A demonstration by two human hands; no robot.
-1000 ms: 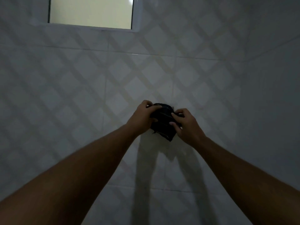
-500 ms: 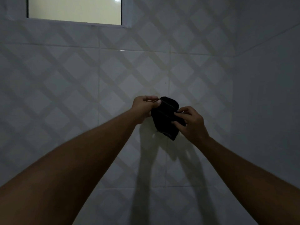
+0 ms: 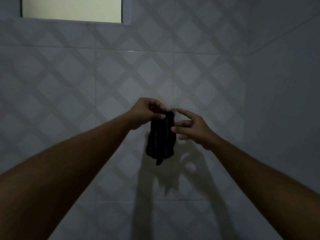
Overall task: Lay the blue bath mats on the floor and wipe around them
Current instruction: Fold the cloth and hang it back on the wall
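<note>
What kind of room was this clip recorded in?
Probably a bathroom: pale diamond-patterned wall tiles, a small high window, and a dark striped cloth at a small wall hook.

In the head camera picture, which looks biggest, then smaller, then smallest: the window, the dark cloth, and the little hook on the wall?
1. The window, though its top is cut off.
2. The dark cloth, hanging from the left hand.
3. The hook, tiny and mostly hidden.

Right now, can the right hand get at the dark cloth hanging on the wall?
Probably yes: the right hand is open beside the dark cloth, fingertips almost on it, nothing between. The left hand pinches its top.
</note>
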